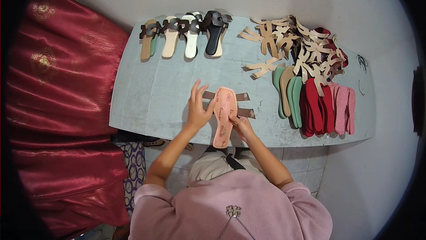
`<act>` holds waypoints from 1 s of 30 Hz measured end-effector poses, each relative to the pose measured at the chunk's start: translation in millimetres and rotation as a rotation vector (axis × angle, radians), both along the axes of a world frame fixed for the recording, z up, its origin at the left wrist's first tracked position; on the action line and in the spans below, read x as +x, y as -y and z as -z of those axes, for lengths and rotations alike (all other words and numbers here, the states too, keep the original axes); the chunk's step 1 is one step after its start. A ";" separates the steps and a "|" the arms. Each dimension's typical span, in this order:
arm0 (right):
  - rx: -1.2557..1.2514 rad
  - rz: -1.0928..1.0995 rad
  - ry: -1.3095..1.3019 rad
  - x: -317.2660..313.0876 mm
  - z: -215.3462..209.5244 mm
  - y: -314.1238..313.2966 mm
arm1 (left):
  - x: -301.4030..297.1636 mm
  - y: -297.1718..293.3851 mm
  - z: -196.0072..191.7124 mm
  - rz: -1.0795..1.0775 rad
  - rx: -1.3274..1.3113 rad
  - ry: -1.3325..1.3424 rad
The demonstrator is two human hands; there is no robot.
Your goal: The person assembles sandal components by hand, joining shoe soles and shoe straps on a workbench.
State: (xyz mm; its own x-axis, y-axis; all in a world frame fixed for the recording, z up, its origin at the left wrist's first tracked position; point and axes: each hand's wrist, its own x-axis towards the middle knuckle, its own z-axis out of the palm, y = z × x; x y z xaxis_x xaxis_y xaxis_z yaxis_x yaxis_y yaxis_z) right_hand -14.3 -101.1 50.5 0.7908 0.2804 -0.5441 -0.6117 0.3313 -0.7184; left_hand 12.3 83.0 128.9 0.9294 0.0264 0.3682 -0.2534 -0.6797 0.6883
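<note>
A pink sandal sole (224, 126) is held up over the table's near edge, its printed face toward me. Brown straps (245, 113) stick out behind it on both sides. My right hand (242, 126) grips the sole's right edge, thumb on the printed face and the other fingers mostly hidden behind. Along the left edge, my left hand (199, 107) has its fingers raised and apart. Its thumb side is close to the sole and a strap end; whether it touches them I cannot tell.
Sandals with dark straps (191, 35) stand in a row at the table's (155, 93) far left. Loose beige strap pieces (310, 49) are heaped at the far right. Green soles (293, 102), red soles (317, 109) and pink soles (345, 109) lie nearer. A red curtain (75, 107) hangs at left.
</note>
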 end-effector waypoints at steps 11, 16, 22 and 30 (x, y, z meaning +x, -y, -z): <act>-0.132 -0.047 -0.088 -0.3 50.8 16.9 | -70.5 34.3 93.8 0.091 0.293 -0.333; -0.277 0.038 0.037 -10.7 68.1 23.0 | -71.6 46.4 95.7 0.207 0.374 -0.472; -0.385 0.295 0.067 -31.3 51.9 37.3 | -74.7 46.7 101.5 0.182 0.421 -0.492; -0.915 0.291 0.534 14.5 61.6 77.8 | -73.7 53.0 103.5 0.156 0.526 -0.490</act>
